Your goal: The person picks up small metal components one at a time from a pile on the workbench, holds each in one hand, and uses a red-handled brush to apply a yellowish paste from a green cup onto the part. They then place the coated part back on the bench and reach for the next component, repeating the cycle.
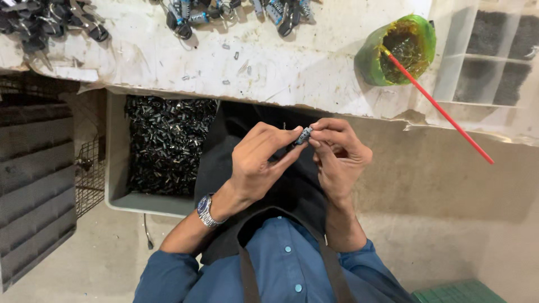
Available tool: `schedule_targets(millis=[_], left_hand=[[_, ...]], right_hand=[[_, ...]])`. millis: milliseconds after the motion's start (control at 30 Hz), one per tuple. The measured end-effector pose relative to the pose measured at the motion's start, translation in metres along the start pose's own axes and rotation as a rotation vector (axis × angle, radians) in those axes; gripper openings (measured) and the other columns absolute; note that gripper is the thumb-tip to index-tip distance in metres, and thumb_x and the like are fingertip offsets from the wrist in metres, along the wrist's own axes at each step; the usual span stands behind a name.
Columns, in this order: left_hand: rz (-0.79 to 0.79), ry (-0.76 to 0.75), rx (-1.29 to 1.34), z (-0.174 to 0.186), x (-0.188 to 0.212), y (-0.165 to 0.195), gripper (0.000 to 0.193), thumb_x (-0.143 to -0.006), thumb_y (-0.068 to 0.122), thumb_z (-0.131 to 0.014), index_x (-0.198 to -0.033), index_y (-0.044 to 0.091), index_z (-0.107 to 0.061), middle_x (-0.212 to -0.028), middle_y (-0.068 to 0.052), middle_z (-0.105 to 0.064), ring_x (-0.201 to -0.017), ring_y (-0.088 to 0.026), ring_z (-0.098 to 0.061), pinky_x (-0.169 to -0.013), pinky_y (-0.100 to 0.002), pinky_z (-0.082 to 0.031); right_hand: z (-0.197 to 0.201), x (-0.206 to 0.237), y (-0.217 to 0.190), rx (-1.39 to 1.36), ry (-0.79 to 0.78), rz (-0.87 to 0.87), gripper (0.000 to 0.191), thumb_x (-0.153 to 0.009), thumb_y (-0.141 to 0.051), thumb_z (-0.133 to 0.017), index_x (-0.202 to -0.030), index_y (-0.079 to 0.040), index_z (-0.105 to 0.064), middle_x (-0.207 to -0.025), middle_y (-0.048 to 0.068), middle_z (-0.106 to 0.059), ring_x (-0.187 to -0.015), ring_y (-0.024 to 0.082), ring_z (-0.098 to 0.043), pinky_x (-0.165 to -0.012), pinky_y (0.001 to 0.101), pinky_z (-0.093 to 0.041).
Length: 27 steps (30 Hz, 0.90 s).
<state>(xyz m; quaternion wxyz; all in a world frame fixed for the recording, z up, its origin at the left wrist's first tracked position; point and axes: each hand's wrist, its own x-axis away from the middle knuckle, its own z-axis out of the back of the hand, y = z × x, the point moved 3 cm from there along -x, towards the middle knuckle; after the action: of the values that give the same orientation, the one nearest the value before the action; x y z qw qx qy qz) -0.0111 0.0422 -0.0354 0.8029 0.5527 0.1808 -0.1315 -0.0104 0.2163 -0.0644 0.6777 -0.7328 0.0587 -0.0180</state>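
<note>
Both hands are pinching one small dark cylindrical part (304, 136) above our lap: left hand (259, 163) and right hand (337, 154) are closing fingertips on it, long axis tilting up-right, just below the white workbench (281, 62) edge.

a small dark cylindrical part (304, 136) with a pale metal end, tilted, pinched between both hands' fingertips, below the tabletop edge.

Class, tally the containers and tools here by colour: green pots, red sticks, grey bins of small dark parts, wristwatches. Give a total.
Green pot: 1
Red stick: 1
Grey bin of small dark parts: 1
Wristwatch: 1
Total: 4
</note>
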Motion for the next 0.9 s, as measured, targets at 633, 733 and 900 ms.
schedule_targets(millis=[633, 733, 900], left_hand=[[-0.127, -0.003, -0.162, 0.005, -0.003, -0.004, 0.042, -0.085, 0.001, -0.091, -0.122, -0.003, -0.071, -0.088, -0.007, -0.07, -0.081, -0.023, -0.063, -0.072, -0.034, -0.051], [-0.066, -0.01, -0.118, 0.0, -0.007, -0.002, 0.042, -0.089, -0.004, -0.086, -0.127, -0.002, -0.069, -0.101, -0.008, -0.073, -0.091, -0.024, -0.066, -0.08, -0.032, -0.055], [-0.102, 0.025, -0.153, 0.002, -0.014, 0.005, 0.039, -0.082, -0.001, -0.089, -0.118, 0.0, -0.071, -0.099, -0.008, -0.073, -0.086, -0.024, -0.064, -0.078, -0.033, -0.053]], right_hand=[[0.073, -0.032, -0.002, -0.161, 0.499, 0.047, 0.031, -0.098, -0.025, -0.058, -0.127, -0.016, -0.059, -0.084, 0.008, -0.069, -0.046, 0.007, -0.047, -0.035, 0.0225, -0.031], [0.101, -0.032, -0.014, -0.109, 0.482, 0.191, 0.036, -0.109, -0.04, -0.051, -0.119, -0.006, -0.06, -0.093, 0.014, -0.068, -0.051, 0.016, -0.051, -0.037, 0.0244, -0.033], [0.127, -0.019, -0.02, -0.227, 0.579, 0.292, 0.04, -0.116, -0.042, -0.053, -0.105, -0.004, -0.059, -0.08, 0.014, -0.061, -0.051, 0.017, -0.046, -0.043, 0.0266, -0.031]])
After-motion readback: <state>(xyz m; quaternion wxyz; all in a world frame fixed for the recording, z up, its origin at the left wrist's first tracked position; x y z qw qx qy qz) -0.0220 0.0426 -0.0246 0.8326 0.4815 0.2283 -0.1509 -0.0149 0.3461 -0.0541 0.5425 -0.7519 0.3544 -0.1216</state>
